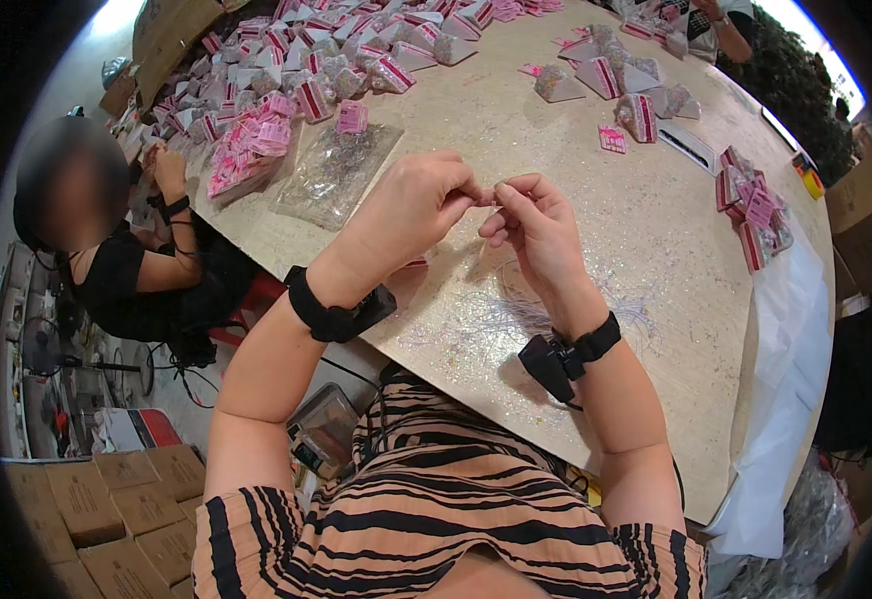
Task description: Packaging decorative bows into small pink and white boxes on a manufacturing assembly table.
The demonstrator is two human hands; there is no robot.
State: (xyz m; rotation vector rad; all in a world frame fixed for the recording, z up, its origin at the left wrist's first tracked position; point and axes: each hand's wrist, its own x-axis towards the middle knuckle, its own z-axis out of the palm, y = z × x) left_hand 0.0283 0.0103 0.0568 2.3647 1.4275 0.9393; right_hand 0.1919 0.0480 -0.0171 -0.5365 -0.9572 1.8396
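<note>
My left hand point(418, 208) is raised over the near part of the table, thumb and fingers closed in a pinch. My right hand point(544, 225) meets it at the fingertips, with its thumb and forefinger also pinched and its other fingers curled. Whatever lies between the fingertips is too small to make out. Below my right hand, a loose bundle of thin pale strands point(528, 311) lies on the table. Left of my left hand sits a clear flat plastic tray or bag point(306, 190) with fine glittery bits in it. A pink card point(352, 117) rests at its far edge.
Bead-like glitter is scattered over the table point(436, 349). Pink cards point(248, 155) are heaped at left, before many filled clear packets point(306, 60). More packets point(637, 118) and a white plastic sheet point(785, 329) lie at right. A person point(146, 240) sits left; another's hand shows far right.
</note>
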